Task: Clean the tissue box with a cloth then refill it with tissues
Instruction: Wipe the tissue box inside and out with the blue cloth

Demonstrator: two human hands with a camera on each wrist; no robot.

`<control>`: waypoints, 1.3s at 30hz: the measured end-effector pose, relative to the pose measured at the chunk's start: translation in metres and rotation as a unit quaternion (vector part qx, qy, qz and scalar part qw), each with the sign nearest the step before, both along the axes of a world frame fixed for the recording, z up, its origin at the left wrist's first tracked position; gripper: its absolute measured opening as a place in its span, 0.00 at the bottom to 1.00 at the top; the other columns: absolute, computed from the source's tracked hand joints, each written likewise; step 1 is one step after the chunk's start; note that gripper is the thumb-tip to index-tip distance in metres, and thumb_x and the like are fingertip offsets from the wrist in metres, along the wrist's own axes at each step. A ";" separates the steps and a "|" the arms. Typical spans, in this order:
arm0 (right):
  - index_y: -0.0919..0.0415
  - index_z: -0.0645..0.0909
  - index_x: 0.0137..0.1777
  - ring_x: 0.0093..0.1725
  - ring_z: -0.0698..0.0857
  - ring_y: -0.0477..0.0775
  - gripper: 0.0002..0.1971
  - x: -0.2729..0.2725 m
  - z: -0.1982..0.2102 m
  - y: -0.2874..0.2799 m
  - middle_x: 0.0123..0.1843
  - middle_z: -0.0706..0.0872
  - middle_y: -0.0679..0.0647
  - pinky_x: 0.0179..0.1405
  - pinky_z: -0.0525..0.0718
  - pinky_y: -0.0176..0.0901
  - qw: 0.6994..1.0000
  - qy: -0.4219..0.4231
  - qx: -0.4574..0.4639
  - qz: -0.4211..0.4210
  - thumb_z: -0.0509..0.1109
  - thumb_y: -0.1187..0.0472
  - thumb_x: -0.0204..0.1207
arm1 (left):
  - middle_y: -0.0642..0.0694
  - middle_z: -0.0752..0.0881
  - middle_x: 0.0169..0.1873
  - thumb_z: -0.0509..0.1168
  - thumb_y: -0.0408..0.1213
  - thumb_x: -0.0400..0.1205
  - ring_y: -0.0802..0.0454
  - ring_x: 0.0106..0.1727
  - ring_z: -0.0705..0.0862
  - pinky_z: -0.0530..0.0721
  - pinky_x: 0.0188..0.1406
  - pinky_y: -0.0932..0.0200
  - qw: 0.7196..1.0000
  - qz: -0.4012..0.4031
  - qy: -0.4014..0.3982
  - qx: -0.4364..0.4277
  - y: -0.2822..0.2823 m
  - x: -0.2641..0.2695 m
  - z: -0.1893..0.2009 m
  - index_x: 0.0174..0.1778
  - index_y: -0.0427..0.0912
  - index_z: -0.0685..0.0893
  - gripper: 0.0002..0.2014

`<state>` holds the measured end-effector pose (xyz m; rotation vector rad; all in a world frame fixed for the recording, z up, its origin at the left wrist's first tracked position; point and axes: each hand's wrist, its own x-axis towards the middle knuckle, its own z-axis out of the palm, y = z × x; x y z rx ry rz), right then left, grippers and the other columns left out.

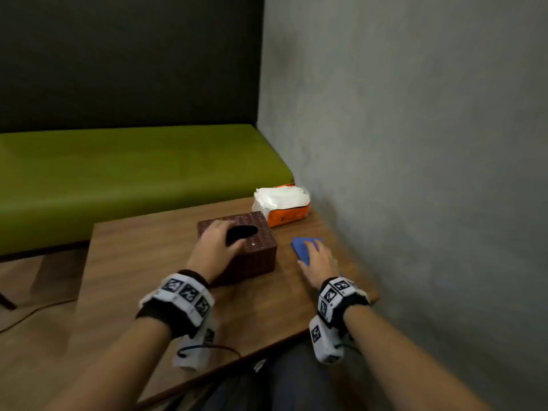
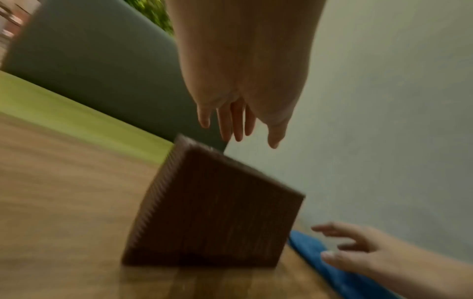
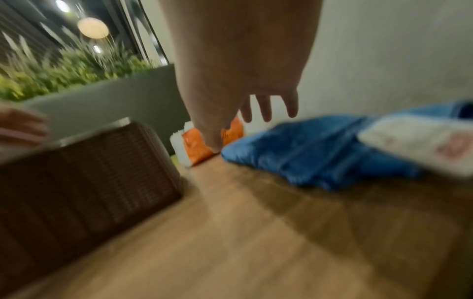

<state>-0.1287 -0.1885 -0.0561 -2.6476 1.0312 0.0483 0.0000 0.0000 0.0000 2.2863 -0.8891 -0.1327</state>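
A brown woven tissue box (image 1: 252, 256) stands mid-table, its dark oval slot facing up. My left hand (image 1: 218, 237) reaches over the box top with straight fingers; in the left wrist view the fingers (image 2: 236, 129) hover just above the box (image 2: 217, 212). To the right of the box lies a crumpled blue cloth (image 1: 302, 246). My right hand (image 1: 318, 258) is spread over its near end, fingers (image 3: 266, 109) open above the cloth (image 3: 320, 151); I cannot tell whether they touch it. An orange pack of white tissues (image 1: 281, 207) lies behind the box.
The wooden table (image 1: 142, 262) stands in a corner, with a grey wall (image 1: 415, 143) close along its right edge. A green bench (image 1: 118, 179) runs behind it. A white item with pinkish print (image 3: 422, 145) lies on the cloth's right side.
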 end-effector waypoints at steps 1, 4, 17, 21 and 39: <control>0.54 0.57 0.78 0.81 0.57 0.65 0.27 0.001 -0.006 0.001 0.83 0.54 0.58 0.77 0.62 0.64 0.999 0.034 0.016 -0.008 0.60 0.51 0.82 | 0.38 0.81 0.62 0.68 0.43 0.77 0.42 0.65 0.78 0.73 0.68 0.51 1.000 -0.012 0.004 0.002 -0.008 0.000 -0.010 0.67 0.37 0.76 0.24; 0.46 0.47 0.81 0.82 0.49 0.68 0.29 0.004 -0.023 -0.003 0.85 0.42 0.54 0.80 0.55 0.65 0.996 0.084 0.013 -0.026 0.55 0.49 0.84 | 0.42 0.81 0.63 0.67 0.52 0.76 0.45 0.67 0.77 0.67 0.75 0.49 0.999 -0.028 -0.012 0.040 -0.022 0.000 -0.024 0.67 0.43 0.77 0.26; 0.58 0.71 0.73 0.63 0.78 0.69 0.20 0.021 -0.003 -0.020 0.67 0.75 0.68 0.60 0.77 0.56 0.995 -0.098 -0.022 0.009 0.58 0.64 0.81 | 0.50 0.87 0.60 0.69 0.64 0.67 0.49 0.62 0.84 0.81 0.57 0.53 0.997 -0.020 -0.060 0.053 -0.028 0.000 -0.032 0.64 0.56 0.81 0.30; 0.58 0.78 0.68 0.58 0.81 0.63 0.18 0.054 0.034 0.010 0.60 0.82 0.65 0.60 0.79 0.54 0.951 -0.296 -0.008 0.092 0.67 0.63 0.77 | 0.52 0.88 0.59 0.71 0.63 0.64 0.51 0.61 0.84 0.80 0.56 0.56 0.998 -0.016 -0.050 0.043 -0.028 -0.001 -0.032 0.61 0.57 0.83 0.29; 0.57 0.76 0.69 0.62 0.77 0.60 0.19 0.002 0.047 0.056 0.66 0.77 0.59 0.60 0.81 0.54 0.960 -0.100 -0.051 0.257 0.63 0.68 0.78 | 0.43 0.91 0.48 0.72 0.57 0.67 0.43 0.54 0.86 0.80 0.48 0.54 0.998 -0.024 0.035 0.036 -0.022 -0.004 -0.025 0.54 0.49 0.86 0.23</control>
